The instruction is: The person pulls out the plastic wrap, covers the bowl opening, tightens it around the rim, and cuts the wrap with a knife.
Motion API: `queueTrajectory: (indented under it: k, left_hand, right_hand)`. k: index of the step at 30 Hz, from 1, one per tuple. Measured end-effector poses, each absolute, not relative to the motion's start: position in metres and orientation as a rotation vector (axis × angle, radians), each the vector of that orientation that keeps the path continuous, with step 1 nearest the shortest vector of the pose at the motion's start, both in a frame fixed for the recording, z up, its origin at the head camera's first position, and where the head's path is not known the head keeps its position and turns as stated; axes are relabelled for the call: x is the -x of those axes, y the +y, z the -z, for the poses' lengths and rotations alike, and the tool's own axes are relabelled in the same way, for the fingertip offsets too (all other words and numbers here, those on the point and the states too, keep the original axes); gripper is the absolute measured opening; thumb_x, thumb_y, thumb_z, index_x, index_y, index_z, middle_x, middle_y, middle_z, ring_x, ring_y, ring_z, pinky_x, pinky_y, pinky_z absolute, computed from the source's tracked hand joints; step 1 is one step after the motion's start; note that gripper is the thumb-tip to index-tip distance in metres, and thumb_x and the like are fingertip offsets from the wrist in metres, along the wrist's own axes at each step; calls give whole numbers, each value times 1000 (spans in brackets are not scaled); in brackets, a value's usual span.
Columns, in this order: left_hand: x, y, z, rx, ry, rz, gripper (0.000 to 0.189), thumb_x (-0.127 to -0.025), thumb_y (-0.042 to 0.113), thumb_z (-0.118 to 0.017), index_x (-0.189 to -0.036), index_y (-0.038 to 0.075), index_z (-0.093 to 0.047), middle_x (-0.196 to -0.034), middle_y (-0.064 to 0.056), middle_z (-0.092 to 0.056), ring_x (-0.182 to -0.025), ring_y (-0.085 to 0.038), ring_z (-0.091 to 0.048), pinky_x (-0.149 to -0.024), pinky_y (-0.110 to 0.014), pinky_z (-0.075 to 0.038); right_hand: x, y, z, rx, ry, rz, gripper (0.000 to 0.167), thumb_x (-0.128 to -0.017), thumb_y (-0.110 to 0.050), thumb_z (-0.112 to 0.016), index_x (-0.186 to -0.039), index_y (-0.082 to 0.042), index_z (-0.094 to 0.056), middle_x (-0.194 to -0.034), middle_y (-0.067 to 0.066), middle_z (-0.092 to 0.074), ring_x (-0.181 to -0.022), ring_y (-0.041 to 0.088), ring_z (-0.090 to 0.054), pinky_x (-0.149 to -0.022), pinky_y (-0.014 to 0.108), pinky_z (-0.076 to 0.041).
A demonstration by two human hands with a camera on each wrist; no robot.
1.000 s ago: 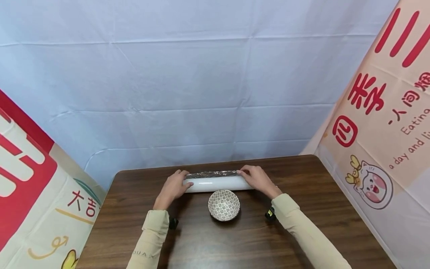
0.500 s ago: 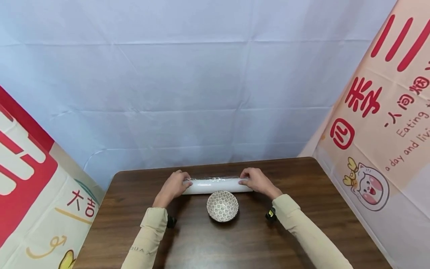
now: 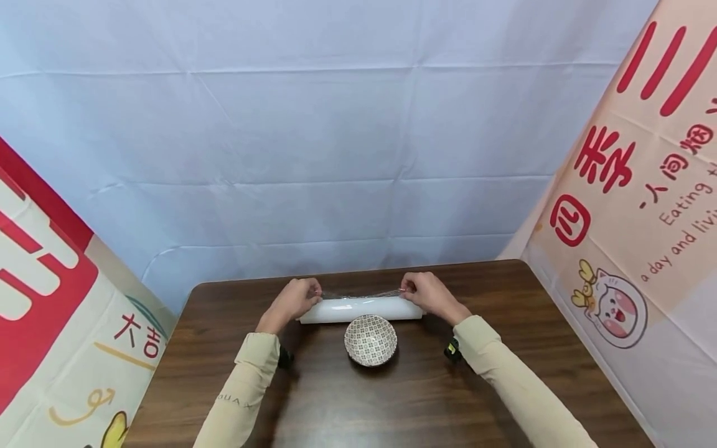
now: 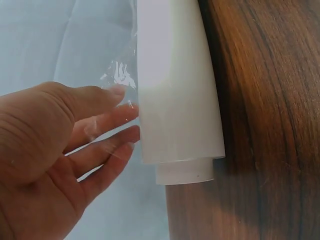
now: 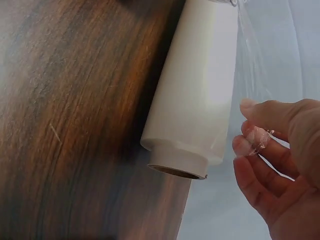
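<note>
A white roll of cling film (image 3: 361, 309) lies across the far part of the wooden table, its core end showing in both wrist views. My left hand (image 3: 295, 301) pinches the loose edge of the clear cling film (image 4: 121, 75) between thumb and fingers, just beyond the roll's left end. At the other end my right hand (image 3: 430, 295) pinches the film's other corner, where a crumpled bit of clear film (image 5: 257, 140) shows at the fingers. Between the hands the film edge stretches along the roll's far side. A patterned bowl (image 3: 371, 340) sits right in front of the roll.
The brown wooden table (image 3: 347, 410) ends shortly beyond the roll, with a pale cloth backdrop (image 3: 313, 155) behind it. Printed banners hang at the left and right (image 3: 610, 186).
Both hands have gone from resting on the roll to pinching the film edge and lifting it off the roll's far side. The roll now lies uncovered by the fingers; the bowl stays put.
</note>
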State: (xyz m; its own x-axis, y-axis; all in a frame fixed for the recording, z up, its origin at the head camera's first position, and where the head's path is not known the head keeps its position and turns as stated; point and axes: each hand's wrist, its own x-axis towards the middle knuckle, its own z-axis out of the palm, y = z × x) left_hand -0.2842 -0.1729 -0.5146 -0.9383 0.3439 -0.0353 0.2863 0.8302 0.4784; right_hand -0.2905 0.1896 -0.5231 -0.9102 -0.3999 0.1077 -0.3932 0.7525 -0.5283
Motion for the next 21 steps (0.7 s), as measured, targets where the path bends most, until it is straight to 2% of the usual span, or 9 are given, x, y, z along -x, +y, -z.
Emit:
queueTrajectory:
  k: [4,9,12,13,17,19,21]
  left_hand:
    - [285,-173,514,-501,2866,-784,8,-99,17,-75,-104,12,-73,-101,-3,-79,-100,-21,-75,-86,-39,-60]
    - [285,-176,517,-516,2864,-779,9,-97,19,-77,-92,17,-71,-92,1,-77,-94,-16,-74,-79,-35,-57]
    - [285,-179,517,-525,2850,-800,8,-98,18,-76,-92,17,-71,-93,2,-78,-91,-14,-73,-74,-32,-54]
    - [286,-179,517,-525,2844,-812,7,-99,17,-75,-93,17,-71,-94,1,-78,-89,-14,-73,-73,-31,-53]
    - [286,-181,514,-518,2832,-848,5,-100,17,-73,-95,17,-74,-97,0,-80,-86,-15,-72,-70,-31,-53]
    - [285,-182,514,-509,2828,-844,5,-101,19,-72,-98,19,-76,-100,0,-80,-89,-15,-73,-72,-32,-56]
    - [285,-182,515,-505,2824,-839,7,-102,21,-71,-100,20,-79,-102,1,-81,-93,-15,-74,-76,-33,-58]
  right_hand:
    - [290,188,524,681,2917,873,11,-94,-12,-79,-88,-13,-70,-80,0,-64,-68,11,-52,-62,27,-45]
    - [293,188,526,742,2910,850,10,-94,-10,-78,-87,-12,-70,-75,-2,-58,-66,9,-50,-61,24,-42]
    - [294,188,525,795,2894,832,2,-96,-10,-75,-94,-8,-75,-73,-2,-60,-65,8,-50,-60,24,-42]
    - [295,188,525,808,2891,828,4,-97,-10,-73,-97,-7,-76,-74,-1,-62,-65,8,-50,-60,25,-42]
    - [296,186,525,814,2866,832,15,-101,-11,-67,-107,-6,-80,-87,5,-76,-59,6,-45,-58,24,-41]
    - [295,185,527,810,2846,846,19,-102,-10,-64,-110,-7,-82,-95,7,-80,-55,7,-40,-57,23,-39]
    - [294,185,530,819,2849,848,20,-102,-11,-64,-110,-9,-83,-98,6,-81,-60,7,-41,-62,23,-39]
